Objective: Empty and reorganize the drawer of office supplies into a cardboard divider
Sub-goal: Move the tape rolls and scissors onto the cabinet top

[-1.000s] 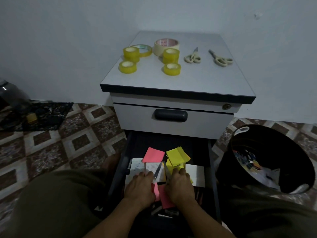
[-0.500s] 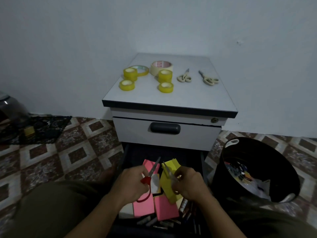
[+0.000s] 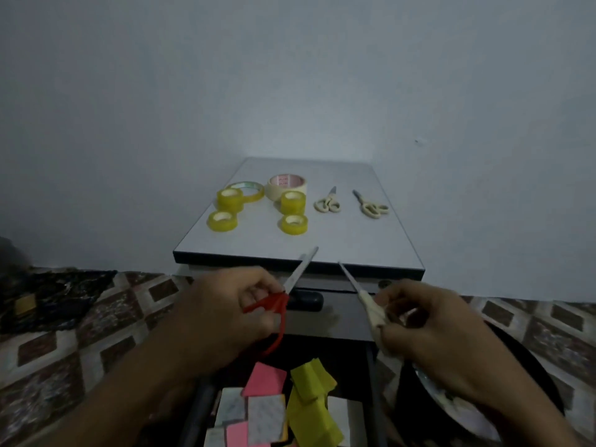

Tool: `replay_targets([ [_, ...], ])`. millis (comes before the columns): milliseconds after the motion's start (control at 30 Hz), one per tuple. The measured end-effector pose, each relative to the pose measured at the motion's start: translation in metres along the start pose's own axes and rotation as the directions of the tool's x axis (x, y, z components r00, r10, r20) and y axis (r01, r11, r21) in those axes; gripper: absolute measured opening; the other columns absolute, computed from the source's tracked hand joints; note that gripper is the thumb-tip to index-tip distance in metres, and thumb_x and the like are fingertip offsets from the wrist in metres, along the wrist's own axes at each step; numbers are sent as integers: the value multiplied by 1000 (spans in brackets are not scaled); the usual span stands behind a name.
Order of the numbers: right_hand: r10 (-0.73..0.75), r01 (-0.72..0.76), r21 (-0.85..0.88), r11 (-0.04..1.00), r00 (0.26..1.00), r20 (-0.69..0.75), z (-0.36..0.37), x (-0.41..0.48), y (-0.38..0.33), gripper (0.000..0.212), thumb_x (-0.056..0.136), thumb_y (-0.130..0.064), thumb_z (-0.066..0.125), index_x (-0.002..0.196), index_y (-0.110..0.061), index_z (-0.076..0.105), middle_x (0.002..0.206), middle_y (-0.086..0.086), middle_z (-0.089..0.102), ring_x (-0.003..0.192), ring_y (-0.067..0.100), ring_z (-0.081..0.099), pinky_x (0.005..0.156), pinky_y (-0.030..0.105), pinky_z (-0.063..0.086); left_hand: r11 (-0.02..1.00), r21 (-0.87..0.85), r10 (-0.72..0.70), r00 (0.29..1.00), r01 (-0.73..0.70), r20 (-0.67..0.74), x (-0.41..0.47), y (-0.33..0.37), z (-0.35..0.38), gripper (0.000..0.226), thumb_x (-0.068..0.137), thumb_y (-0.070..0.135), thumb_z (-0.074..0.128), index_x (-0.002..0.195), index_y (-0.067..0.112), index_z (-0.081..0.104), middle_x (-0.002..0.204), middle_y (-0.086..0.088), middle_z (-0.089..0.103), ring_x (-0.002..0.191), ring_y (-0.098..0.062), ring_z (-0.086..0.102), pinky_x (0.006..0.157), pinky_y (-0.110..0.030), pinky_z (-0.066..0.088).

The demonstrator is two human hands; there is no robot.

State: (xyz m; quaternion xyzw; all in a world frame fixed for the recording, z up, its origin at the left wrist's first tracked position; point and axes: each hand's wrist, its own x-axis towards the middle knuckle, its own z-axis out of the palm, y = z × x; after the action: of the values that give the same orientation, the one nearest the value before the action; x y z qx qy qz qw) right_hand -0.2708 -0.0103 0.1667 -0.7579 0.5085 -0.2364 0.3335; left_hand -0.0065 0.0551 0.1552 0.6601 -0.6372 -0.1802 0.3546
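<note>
At the near edge, the open drawer (image 3: 196, 411) holds pink sticky notes (image 3: 264, 379), yellow sticky notes (image 3: 309, 411) and white pads (image 3: 266, 417). A black bin (image 3: 541, 379) stands just right of it. Above the drawer, the left hand (image 3: 225, 311) grips red-handled scissors (image 3: 277, 304), fingers curled through the loops. The right hand (image 3: 429, 333) pinches cream-handled scissors (image 3: 371, 308) by the handle. Both blades point away toward the cabinet top (image 3: 354, 240). Behind them is a closed drawer's dark handle (image 3: 306, 301). Far on the top sit four yellow tape rolls (image 3: 222, 220), a flat ring of tape (image 3: 246, 190), a large cream roll (image 3: 286, 187) and, to the right, two cream scissors (image 3: 327, 203).
</note>
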Motion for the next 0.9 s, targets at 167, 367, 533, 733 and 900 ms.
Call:
replay_targets([
  [167,-39,31,-79,996,994,-107,-33,55,-4,17,72,-22,77,85,-32,70,79,-10,72,61,5,66,55,25,51,998,56,26,998,-23,-54,69,27,-10,21,74,22,79,89,34,72,73,12,68,67,5,62,53,-7,43],
  [367,-2,-35,-172,985,977,-213,-58,151,5,22,71,-23,78,92,-23,72,90,-2,71,81,19,68,77,40,59,980,196,33,997,-19,-68,174,39,3,18,75,27,78,92,28,75,88,8,72,79,-10,67,72,-30,59],
  [533,-26,-38,-266,963,972,-232,-61,224,13,17,79,-23,74,94,-14,75,91,4,72,91,21,64,77,34,56,927,374,8,1000,0,-19,256,38,32,16,76,29,76,91,24,74,97,0,71,85,-17,64,70,-29,53],
  [733,-15,-66,-393,917,979,-201,-58,279,18,19,76,-19,70,90,-8,75,91,7,73,84,22,65,72,30,59,861,509,-30,998,-4,60,307,33,58,24,84,28,72,103,13,71,107,-8,68,94,-25,64,77,-33,57],
  [900,-6,-66,-444,894,987,-160,-46,289,25,31,76,-23,69,99,-3,73,96,11,72,85,23,66,80,41,61,818,575,-65,989,-25,135,318,26,65,33,84,33,72,107,9,69,107,-9,68,94,-27,65,82,-38,59],
])
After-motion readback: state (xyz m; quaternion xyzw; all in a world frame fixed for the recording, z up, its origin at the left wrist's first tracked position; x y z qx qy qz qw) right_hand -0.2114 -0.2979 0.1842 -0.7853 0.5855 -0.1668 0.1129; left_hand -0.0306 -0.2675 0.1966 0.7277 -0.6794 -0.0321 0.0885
